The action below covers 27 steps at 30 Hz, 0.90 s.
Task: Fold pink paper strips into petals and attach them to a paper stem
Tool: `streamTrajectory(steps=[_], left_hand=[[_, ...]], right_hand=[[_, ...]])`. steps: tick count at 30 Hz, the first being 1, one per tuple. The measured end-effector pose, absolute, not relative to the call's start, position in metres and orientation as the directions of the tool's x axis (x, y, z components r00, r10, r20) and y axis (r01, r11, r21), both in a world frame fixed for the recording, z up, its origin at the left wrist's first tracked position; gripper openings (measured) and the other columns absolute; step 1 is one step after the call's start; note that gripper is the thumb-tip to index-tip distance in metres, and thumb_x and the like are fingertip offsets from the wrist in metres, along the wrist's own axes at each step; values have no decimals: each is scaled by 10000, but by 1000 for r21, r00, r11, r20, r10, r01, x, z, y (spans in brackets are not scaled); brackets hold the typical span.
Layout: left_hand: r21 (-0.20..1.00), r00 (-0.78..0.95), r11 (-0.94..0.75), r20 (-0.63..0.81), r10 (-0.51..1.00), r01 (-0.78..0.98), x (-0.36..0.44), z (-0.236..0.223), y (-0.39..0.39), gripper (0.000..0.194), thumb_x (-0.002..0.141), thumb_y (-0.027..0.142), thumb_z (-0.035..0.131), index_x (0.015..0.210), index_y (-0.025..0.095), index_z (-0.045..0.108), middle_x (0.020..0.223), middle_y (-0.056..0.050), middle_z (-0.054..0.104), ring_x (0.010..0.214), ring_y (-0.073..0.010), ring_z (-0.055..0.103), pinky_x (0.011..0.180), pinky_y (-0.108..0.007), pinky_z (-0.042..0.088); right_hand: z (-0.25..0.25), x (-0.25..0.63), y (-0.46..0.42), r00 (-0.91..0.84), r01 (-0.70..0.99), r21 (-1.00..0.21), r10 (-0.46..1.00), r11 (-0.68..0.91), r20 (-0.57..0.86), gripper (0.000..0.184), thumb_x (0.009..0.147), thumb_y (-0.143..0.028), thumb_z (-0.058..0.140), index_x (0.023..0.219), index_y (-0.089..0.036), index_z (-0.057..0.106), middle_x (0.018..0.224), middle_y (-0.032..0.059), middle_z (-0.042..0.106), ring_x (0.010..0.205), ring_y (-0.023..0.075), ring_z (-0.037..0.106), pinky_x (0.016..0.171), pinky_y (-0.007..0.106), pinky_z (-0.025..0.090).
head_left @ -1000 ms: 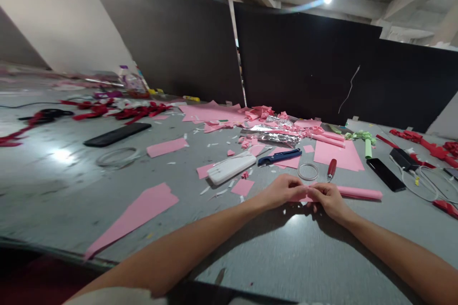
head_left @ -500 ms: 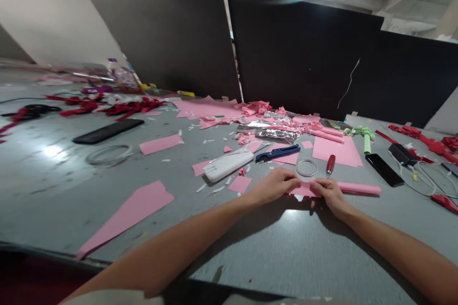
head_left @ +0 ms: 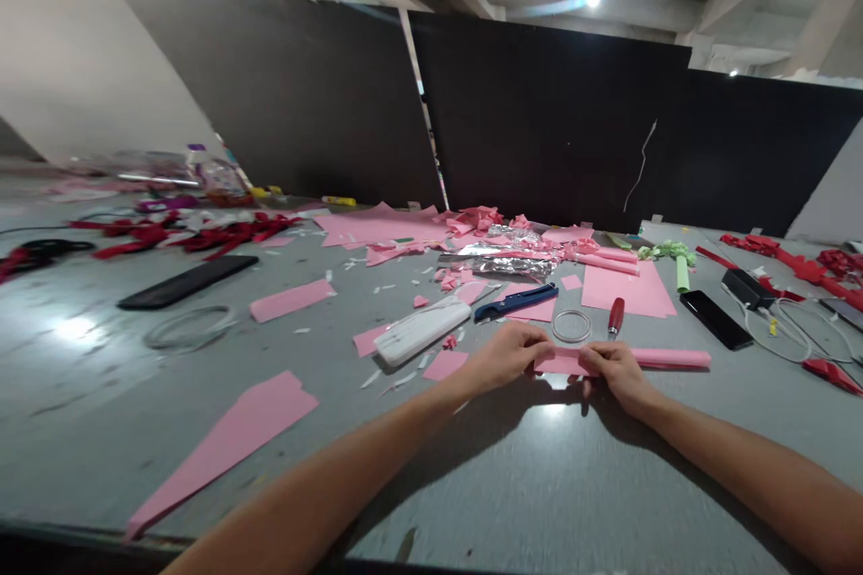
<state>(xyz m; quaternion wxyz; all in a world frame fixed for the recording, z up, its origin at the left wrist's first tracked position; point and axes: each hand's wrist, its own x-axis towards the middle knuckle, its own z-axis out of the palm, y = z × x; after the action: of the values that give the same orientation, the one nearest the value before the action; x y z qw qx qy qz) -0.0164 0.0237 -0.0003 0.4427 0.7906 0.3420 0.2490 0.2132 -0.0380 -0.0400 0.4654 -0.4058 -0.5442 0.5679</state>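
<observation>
Between my two hands is a strip of pink paper (head_left: 561,362), held a little above the grey table. My left hand (head_left: 511,354) pinches its left end between thumb and fingers. Fingers of my right hand (head_left: 617,368) are closed on its right part. A rolled pink paper tube (head_left: 674,358) extends to the right from behind my right hand; whether it joins the strip is hidden. Just beyond the hands lie a ring of pale wire (head_left: 571,325) and a tool with a red handle (head_left: 616,316). A blue cutter (head_left: 516,302) rests farther back.
A white oblong case (head_left: 423,330) lies left of my hands, among pink scraps. Foil (head_left: 516,262) and crumpled pink paper are behind. A black phone (head_left: 716,320) and a charger with cable (head_left: 748,289) sit at right. Black panels (head_left: 553,108) stand along the back edge.
The camera view has tilted up slightly and shifted right. Both hands keep hold of the pink strip, and a little more of its surface shows between them.
</observation>
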Motion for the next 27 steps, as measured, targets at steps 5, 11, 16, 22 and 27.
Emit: streamTrajectory(steps=[5,11,16,22,27], left_hand=[[867,636,-384,105,765,318,-16,-1,20,332,937,388,629,672,192,675,614,0,650,591,-149,564,592,-253,385],[877,610,-380,135,781,293,-15,-4,19,348,948,392,619,664,192,633,609,7,619,587,-144,548,601,-259,368],[885,629,-389,153,762,256,-15,-5,25,390,971,446,584,679,191,620,628,8,609,589,-151,572,607,-258,408],[853,599,-457,234,766,252,-18,-2,30,303,994,423,598,989,172,766,850,-50,746,742,-197,677,690,-291,513],[734,631,-639,388,672,229,-25,3,26,268,858,375,858,1056,212,782,1398,-122,717,1348,-319,616,1160,-450,453]], right_hand=[[-43,216,-36,-206,-109,-994,978,8,30,531,829,-659,850,767,-143,740,567,36,693,423,155,625,389,243,544],[-47,217,-32,-122,-119,-993,992,8,22,526,814,-638,870,797,-121,773,657,84,756,454,135,646,441,220,528],[-47,216,-33,-85,-104,-994,995,38,47,551,798,-663,875,789,-123,766,610,71,735,439,135,634,429,216,499],[-43,215,-34,-54,-101,-993,997,58,64,533,783,-652,884,806,-131,775,663,90,767,430,141,617,400,237,516],[-44,216,-34,-24,-110,-993,998,48,51,562,768,-675,877,862,-128,785,635,79,756,431,147,620,395,241,539]])
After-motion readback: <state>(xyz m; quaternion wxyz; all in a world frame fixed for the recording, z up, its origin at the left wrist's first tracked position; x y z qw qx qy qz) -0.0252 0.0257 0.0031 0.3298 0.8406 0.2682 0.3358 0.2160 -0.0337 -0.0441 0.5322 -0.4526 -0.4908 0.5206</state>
